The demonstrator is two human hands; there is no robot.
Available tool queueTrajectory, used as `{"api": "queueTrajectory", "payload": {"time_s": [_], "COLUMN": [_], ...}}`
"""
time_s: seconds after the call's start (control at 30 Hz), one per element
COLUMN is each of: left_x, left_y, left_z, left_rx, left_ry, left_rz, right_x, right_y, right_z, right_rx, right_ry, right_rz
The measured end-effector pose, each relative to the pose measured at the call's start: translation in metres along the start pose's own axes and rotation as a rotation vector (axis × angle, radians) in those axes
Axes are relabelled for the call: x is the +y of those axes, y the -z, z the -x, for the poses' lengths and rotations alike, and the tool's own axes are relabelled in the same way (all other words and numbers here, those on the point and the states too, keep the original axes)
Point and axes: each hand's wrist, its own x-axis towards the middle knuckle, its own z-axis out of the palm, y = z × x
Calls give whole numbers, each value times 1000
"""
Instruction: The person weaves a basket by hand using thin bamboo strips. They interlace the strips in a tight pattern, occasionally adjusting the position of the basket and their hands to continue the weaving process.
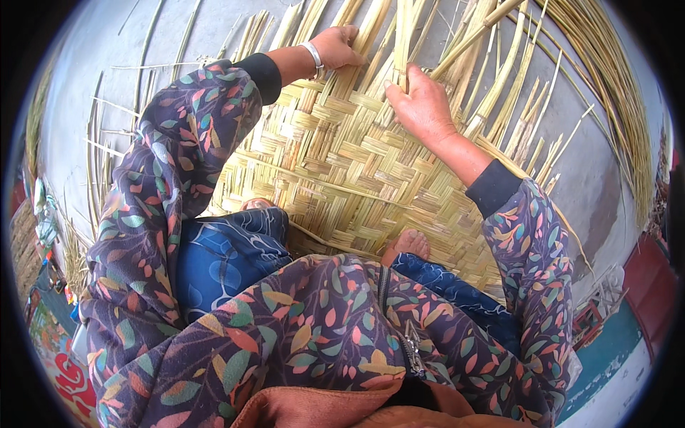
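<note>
A woven mat [342,157] of flat, pale green-yellow reed strips lies on the floor before me, under my bare feet. Loose strip ends fan out from its far and side edges. At the far edge, my left hand [337,48], with a bracelet at the wrist, has its fingers closed around a reed strip [369,32]. To its right, my right hand [422,105] pinches another upright strip [402,43] between thumb and forefinger, close to the weave. The left fingertips are partly hidden behind the strips.
A large bundle of long, thin reeds [606,78] lies at the far right. Loose stalks [146,50] are spread on the grey floor [78,64] at the left. A dark red object [653,285] stands at the right rim, and assorted items [46,214] at the left rim.
</note>
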Motion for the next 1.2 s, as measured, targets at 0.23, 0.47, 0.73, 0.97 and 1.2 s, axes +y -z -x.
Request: {"api": "queueTrajectory", "payload": {"time_s": [0.23,0.47,0.73,0.97,1.2], "left_x": [14,17,17,24,19], "left_y": [9,19,22,32,55], "left_z": [10,14,14,23,44], "left_rx": [-150,-368,-419,-193,-13], "left_ry": [166,118,111,22,-43], "left_rz": [392,633,689,749,638], "right_x": [11,-2,18,22,36], "right_y": [-11,0,-9,2,0], "right_z": [-13,-8,-22,-23,-33], "right_rx": [37,21,-97,-274,-409], "right_ry": [-29,-228,-44,-76,-80], "right_rz": [-45,-235,-36,-176,-284]}}
